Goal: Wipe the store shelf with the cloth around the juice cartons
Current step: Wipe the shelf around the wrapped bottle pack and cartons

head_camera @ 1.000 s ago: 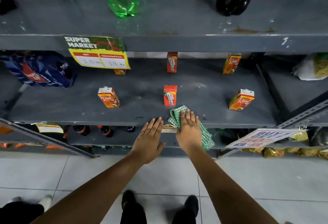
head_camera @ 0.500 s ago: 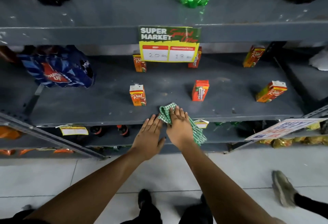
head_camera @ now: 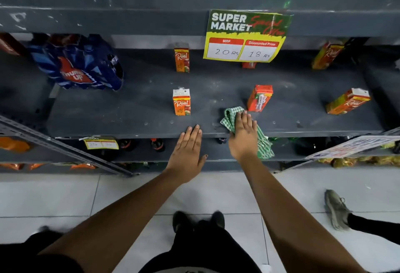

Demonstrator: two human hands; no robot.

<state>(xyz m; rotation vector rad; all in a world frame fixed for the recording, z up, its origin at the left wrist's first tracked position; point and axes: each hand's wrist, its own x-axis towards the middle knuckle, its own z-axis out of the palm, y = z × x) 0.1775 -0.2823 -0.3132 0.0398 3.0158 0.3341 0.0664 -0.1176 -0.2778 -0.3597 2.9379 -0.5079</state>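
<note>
- Two bare hands reach to the front of the grey shelf (head_camera: 129,117).
- The right hand (head_camera: 243,136) presses flat on the green checked cloth (head_camera: 230,117), its fingers straight and close together; the cloth lies on the shelf near the front edge, and one end hangs over the lip below the wrist.
- The left hand (head_camera: 187,149) rests open at the shelf lip, fingers straight and held together, holding nothing.
- A red juice carton (head_camera: 259,98) stands tilted just behind the cloth; whether they touch cannot be told.
- An orange juice carton (head_camera: 181,102) stands upright, left of the cloth and apart from it.
- A third carton (head_camera: 348,101) leans far to the right.
- A price sign (head_camera: 246,35) hangs from the shelf above.
</note>
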